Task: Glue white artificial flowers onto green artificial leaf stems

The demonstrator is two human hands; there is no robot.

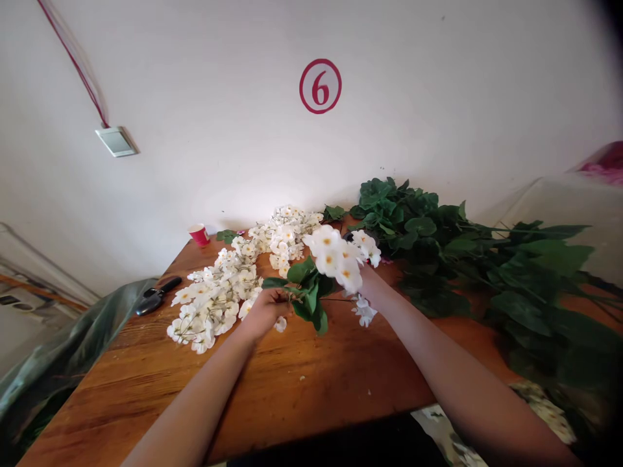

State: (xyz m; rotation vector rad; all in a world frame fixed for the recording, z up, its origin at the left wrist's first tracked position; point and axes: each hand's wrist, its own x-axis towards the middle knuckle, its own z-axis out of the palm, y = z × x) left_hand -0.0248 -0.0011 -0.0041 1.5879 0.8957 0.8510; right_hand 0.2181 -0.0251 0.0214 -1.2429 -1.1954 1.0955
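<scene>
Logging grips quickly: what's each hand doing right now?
Left hand: closed, holding the stem of a white flower spray.
Right hand: mostly hidden by the spray, cannot be told.

My L hand (265,312) grips the stem of a green leafy sprig (306,292), just above the table. My R hand (368,283) is mostly hidden behind a white five-petal blossom spray (331,256), fingers can't be seen. To my L, a long pile of white blossom sprays (217,301) lies on an orange-brown wooden table (146,383); to my R, a big heap of dark green leafy stems (418,240). Black-handled shears (156,292) sit by the L table edge, red paper cup (199,234) at far edge.
</scene>
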